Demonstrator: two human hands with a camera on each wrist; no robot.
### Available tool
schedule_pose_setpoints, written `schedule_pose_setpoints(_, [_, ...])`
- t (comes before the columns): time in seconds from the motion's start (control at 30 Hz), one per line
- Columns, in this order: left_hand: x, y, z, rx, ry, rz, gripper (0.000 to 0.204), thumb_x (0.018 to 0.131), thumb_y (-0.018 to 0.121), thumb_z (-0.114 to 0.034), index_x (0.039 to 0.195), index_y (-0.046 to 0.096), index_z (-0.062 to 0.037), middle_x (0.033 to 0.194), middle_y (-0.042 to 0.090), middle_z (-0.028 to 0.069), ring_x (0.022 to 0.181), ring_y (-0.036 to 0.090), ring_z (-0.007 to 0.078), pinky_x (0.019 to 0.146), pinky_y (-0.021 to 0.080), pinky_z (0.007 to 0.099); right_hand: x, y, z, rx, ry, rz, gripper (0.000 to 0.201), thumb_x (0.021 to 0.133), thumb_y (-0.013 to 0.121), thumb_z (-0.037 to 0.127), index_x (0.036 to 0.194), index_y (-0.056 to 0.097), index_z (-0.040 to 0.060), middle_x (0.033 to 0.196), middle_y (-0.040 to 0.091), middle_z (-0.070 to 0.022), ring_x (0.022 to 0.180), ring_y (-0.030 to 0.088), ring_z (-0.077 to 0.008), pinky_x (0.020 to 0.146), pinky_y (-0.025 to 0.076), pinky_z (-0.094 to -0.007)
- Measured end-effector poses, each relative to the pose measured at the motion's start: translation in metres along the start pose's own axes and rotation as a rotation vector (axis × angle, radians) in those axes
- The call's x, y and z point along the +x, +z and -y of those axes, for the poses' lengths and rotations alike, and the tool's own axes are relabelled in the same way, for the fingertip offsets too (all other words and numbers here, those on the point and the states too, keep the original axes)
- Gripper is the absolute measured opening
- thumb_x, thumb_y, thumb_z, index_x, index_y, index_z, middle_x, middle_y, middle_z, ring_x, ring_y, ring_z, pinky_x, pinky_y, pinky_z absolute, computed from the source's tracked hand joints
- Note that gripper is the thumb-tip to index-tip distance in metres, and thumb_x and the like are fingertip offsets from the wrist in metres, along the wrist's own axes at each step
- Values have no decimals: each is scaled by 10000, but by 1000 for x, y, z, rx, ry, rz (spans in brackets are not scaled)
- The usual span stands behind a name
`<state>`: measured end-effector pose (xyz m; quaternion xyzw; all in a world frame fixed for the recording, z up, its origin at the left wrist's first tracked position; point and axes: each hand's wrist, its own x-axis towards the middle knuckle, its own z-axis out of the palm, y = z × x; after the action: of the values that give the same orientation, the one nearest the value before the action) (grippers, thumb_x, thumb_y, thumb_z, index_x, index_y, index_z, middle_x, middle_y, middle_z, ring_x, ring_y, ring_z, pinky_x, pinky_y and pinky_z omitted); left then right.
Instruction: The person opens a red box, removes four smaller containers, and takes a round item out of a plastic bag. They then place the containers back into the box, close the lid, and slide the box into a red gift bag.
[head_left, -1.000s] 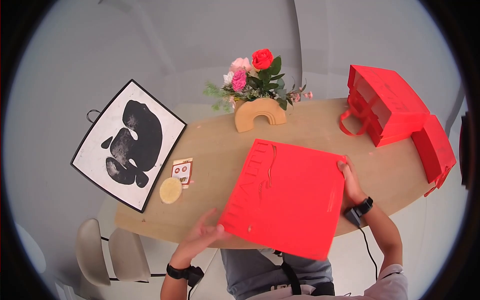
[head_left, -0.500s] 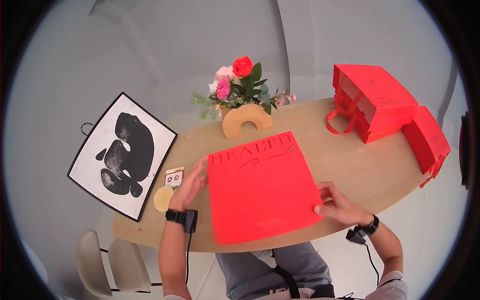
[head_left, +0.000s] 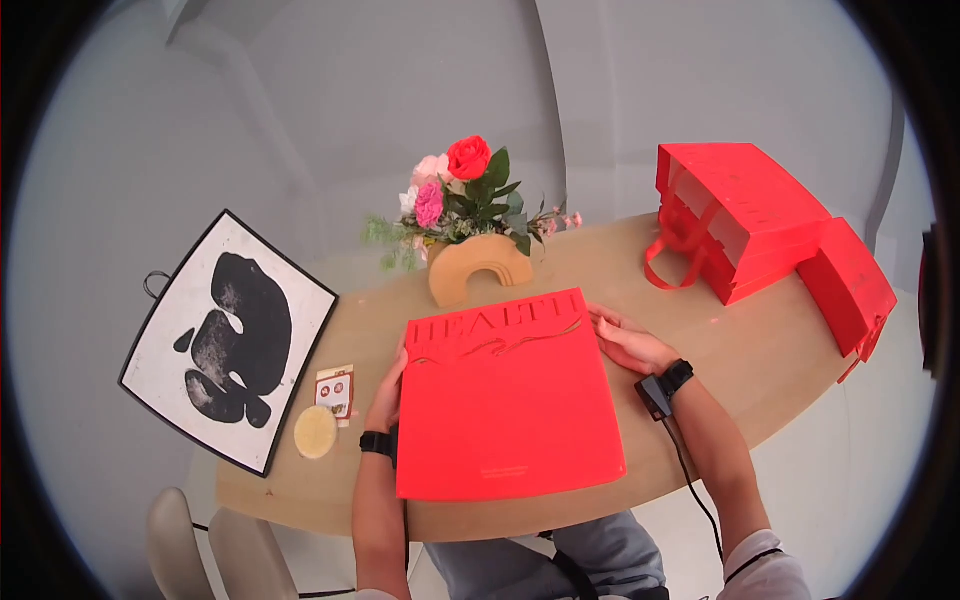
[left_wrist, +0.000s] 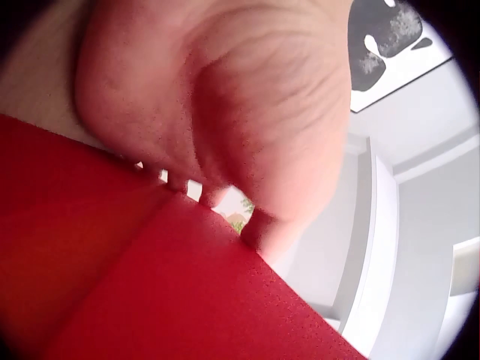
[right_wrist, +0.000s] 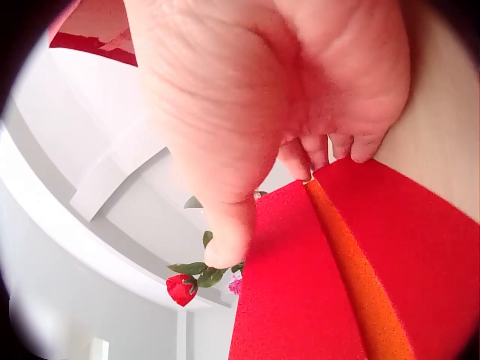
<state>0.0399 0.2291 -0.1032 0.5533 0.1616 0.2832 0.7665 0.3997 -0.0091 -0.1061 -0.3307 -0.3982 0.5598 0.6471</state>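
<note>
A flat red box (head_left: 510, 410) with HEALTH in raised letters lies before me on the wooden table, lettered edge away from me. Along its left side rests my left hand (head_left: 388, 395), partly hidden behind the box. My right hand (head_left: 632, 342) is at the far part of the right side, its fingers fairly straight. In the left wrist view, the left palm (left_wrist: 225, 90) faces the box's red side wall, with the fingertips at its edge. The right wrist view has an orange strip (right_wrist: 360, 277) running between two red parts of the box, below the right fingers.
Behind the box stands an arch-shaped vase (head_left: 483, 265) of flowers. A red gift bag (head_left: 750, 215) and another red bag or box (head_left: 850, 285) stand at the right. Leftward are a black-framed picture (head_left: 235, 340), a small card (head_left: 335, 392) and a round yellowish disc (head_left: 316, 432).
The box has turned until its lettering lies along the far edge, and has come down onto the table. The right hand let go of its corner and moved up along the right side.
</note>
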Motion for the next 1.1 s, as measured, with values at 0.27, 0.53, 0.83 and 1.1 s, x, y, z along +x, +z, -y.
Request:
schedule_pose_setpoints(0.27, [-10, 12, -1, 165, -69, -29, 783, 1072, 441, -492, 1645, -25, -235, 1682, 176, 120, 1526, 223, 279, 1219, 282, 450, 7, 1, -6, -7, 59, -39, 633, 1097, 457, 368, 1604, 246, 53, 1614, 361, -66, 1479, 350, -181, 1220, 301, -355])
schedule_pose_setpoints(0.53, [-15, -16, 15, 10, -86, 126, 804, 1057, 450, -522, 1643, -26, -246, 1691, 150, 101, 1530, 214, 270, 1235, 250, 465, 7, 15, 0, -23, 117, -156, 548, 1121, 367, 363, 1562, 331, 38, 1563, 435, -104, 1405, 464, -208, 1170, 395, -365])
schedule_pose_setpoints(0.83, [-22, -3, 3, -20, -40, 75, 783, 1059, 507, -427, 1647, 40, -207, 1686, 182, 83, 1539, 225, 258, 1238, 249, 445, 7, 16, 1, -55, 88, -167, 533, 1120, 371, 366, 1536, 370, 34, 1527, 476, -109, 1373, 503, -206, 1119, 457, -367])
schedule_pose_setpoints(1.1, [-21, -2, -4, -146, -18, 76, 877, 976, 673, -302, 1627, 140, -55, 1656, 258, 122, 1528, 265, 269, 1242, 240, 427, 8, 12, 1, 18, 79, -172, 528, 1112, 423, 296, 1556, 354, 18, 1550, 460, -106, 1391, 487, -210, 1166, 405, -363])
